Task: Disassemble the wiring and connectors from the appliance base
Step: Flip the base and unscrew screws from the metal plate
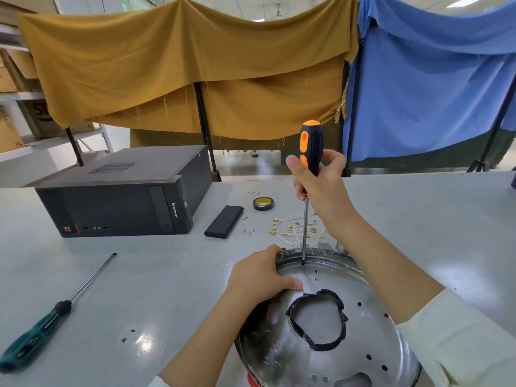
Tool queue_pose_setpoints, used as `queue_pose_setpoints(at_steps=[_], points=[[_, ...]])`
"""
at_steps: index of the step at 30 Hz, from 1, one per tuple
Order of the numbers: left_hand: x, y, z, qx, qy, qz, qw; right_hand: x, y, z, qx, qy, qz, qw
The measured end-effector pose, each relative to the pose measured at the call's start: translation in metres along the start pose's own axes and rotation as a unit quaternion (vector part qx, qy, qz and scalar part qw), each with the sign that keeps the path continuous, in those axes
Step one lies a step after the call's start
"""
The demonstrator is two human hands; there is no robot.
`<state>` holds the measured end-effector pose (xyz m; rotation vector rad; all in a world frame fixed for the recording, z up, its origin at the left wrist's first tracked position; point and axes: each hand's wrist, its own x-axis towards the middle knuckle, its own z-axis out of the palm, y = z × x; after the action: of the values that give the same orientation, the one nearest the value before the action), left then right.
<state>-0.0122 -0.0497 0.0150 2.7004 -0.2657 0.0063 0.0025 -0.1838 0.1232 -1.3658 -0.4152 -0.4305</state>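
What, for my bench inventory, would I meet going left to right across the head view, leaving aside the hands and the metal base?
Green-handled screwdriver → computer tower → black flat box → tape roll → orange-handled screwdriver.

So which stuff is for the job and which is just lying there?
For the job: orange screwdriver in the right hand, metal base gripped by the left hand, loose wires with connectors, small screws.
Lying about: green screwdriver, computer tower, tape roll, black box.
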Motion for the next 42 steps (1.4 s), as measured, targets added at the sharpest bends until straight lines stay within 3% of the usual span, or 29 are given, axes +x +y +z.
queue_pose_setpoints(at_steps=[6,11,16,22,27,37,42], points=[[-0.001,0.001,-0.001,-0.003,0.002,0.002,1.000,-0.001,0.008,-0.002,-0.024,0.017,-0.010,1.000],[-0.001,0.001,-0.001,-0.004,0.001,0.003,1.000,0.000,0.007,-0.005,0.039,0.005,0.018,0.999],[-0.002,0.001,-0.002,-0.003,-0.001,0.002,1.000,-0.002,0.009,-0.003,-0.021,0.000,-0.015,1.000],[-0.003,0.001,-0.003,-0.004,0.002,0.005,1.000,-0.001,0.008,-0.003,0.023,0.000,0.018,1.000],[-0.003,0.002,-0.002,-0.003,0.009,0.012,1.000,-0.003,0.010,-0.005,-0.021,0.010,-0.019,1.000],[-0.007,0.001,-0.001,-0.027,0.053,0.086,0.995,-0.005,-0.005,-0.008,0.034,0.016,-0.040,0.999],[-0.007,0.004,-0.010,-0.183,0.095,0.098,0.974,-0.002,-0.024,-0.011,0.098,0.017,-0.049,0.994]])
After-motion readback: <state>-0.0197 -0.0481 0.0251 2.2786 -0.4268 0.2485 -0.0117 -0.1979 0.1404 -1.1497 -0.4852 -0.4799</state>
